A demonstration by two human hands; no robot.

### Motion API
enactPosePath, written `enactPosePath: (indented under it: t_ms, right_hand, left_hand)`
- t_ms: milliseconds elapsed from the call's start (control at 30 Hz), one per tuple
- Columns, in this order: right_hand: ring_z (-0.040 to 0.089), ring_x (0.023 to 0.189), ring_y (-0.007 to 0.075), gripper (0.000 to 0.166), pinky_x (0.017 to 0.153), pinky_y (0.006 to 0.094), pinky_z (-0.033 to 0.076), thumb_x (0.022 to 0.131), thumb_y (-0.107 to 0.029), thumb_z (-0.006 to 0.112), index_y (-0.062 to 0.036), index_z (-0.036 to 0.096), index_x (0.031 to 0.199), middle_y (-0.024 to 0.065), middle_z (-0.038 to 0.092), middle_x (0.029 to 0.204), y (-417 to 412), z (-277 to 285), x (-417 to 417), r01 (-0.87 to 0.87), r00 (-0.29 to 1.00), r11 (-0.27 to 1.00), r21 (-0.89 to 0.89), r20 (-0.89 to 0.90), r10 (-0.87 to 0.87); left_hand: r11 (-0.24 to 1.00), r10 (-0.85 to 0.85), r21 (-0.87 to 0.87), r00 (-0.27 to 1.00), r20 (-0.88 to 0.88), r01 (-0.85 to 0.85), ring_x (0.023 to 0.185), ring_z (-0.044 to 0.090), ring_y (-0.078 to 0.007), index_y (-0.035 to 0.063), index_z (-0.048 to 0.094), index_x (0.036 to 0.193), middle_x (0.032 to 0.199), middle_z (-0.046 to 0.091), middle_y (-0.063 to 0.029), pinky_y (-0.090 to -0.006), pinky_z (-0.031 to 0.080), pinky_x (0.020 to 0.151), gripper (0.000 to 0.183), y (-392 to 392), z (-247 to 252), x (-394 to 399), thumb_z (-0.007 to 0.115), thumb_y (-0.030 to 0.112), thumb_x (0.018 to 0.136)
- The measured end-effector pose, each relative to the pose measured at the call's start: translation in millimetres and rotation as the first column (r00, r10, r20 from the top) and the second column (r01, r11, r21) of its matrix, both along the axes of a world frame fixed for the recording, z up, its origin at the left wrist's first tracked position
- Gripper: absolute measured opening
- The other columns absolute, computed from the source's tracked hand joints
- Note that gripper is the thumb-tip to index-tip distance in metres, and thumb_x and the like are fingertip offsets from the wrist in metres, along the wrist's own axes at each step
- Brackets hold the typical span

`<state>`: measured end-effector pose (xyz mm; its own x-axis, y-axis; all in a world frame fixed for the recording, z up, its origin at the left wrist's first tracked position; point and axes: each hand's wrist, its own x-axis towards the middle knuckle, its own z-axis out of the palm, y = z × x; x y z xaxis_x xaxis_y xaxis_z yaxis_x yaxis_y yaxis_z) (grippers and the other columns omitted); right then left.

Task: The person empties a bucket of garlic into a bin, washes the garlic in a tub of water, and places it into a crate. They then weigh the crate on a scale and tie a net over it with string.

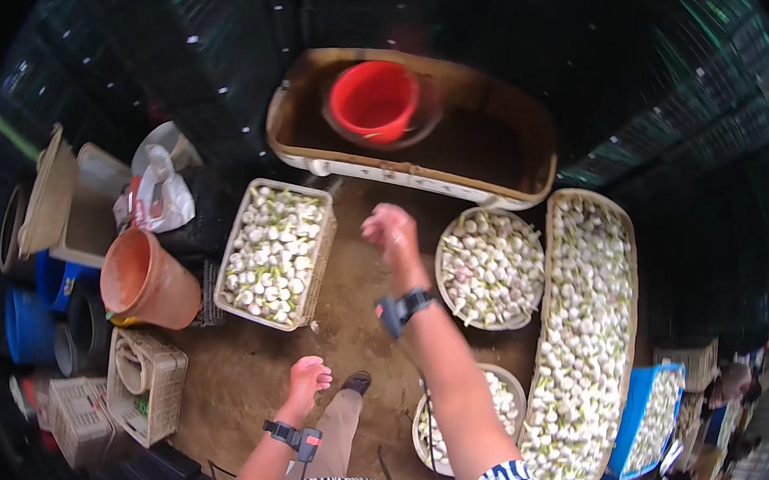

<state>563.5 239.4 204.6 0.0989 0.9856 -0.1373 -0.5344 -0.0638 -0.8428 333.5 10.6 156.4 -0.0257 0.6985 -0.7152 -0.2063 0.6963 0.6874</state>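
My right hand (391,232) reaches forward over the brown floor, slightly blurred, its fingers curled downward. Whether those fingers are closed does not show, and no object is visible in them. Lower down, my left hand (308,381) hangs above the floor with loosely bent fingers and nothing in it. A plastic crate (317,271) heaped with white garlic bulbs (274,249) stands left of my right hand. On the other side sits a round tub (438,274) full of garlic. Ahead, a red bucket (375,98) rests inside a long oval trough (391,174) with a dark interior.
A long basin (632,315) of garlic runs along the right, with blue containers (629,420) beyond it. Another round tub (519,395) lies partly behind my right arm. An orange bucket (168,287), crates (148,419) and blue barrels (24,325) crowd the left. People (731,385) are at far right.
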Motion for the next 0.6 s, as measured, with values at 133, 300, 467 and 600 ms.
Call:
enactPosePath:
  t_ms: [133,300,467,600]
  right_hand:
    - [0.057,0.058,0.0111,0.022,0.052,0.0231,0.047,0.084,-0.024,0.054,-0.0072,0.054,0.098,0.0063,0.062,0.074,-196.5,-75.7,23.6,0.021,0.997,0.900,-0.435,-0.059,-0.052]
    - [0.057,0.054,0.0123,0.019,0.050,0.0233,0.048,0.084,-0.019,0.052,-0.0040,0.055,0.095,0.0085,0.061,0.071,-478.8,-112.1,65.7,0.315,0.892,0.581,-0.751,0.026,-0.451]
    - [0.057,0.051,0.0147,0.019,0.045,0.0236,0.047,0.082,-0.021,0.055,-0.0045,0.056,0.092,0.0103,0.061,0.069,-803.4,-127.2,71.8,0.593,0.488,0.224,-0.773,0.124,-0.864]
    - [0.058,0.053,0.0161,0.022,0.046,0.0253,0.048,0.081,-0.024,0.054,-0.0049,0.056,0.093,0.0104,0.062,0.070,-1009.0,-115.3,32.6,0.686,0.154,-0.053,-0.726,0.216,-0.964]
  left_hand:
    - [0.957,-0.278,-0.063,0.957,0.080,0.283,0.056,0.056,-0.0137,0.0018,0.052,0.096,0.071,0.058,-0.0068,-0.0247,0.046,0.049,0.019,-10.5,-9.8,79.6,0.054,0.006,0.077]
    - [0.780,-0.623,-0.020,0.779,0.076,0.626,0.052,0.052,-0.0113,0.0012,0.051,0.098,0.069,0.056,-0.0052,-0.0223,0.043,0.046,0.022,-72.8,-7.3,163.5,0.053,0.004,0.077]
    - [0.377,-0.924,-0.008,0.377,0.071,0.926,0.055,0.052,-0.0106,0.0011,0.050,0.102,0.072,0.056,-0.0057,-0.0213,0.043,0.046,0.024,-247.1,-18.1,277.6,0.051,0.007,0.080]
    - [0.096,-0.972,0.007,0.092,0.215,0.995,0.060,0.054,-0.0112,0.0021,0.049,0.104,0.076,0.057,-0.0059,-0.0211,0.044,0.049,0.025,-429.0,-25.1,338.9,0.051,0.016,0.084]
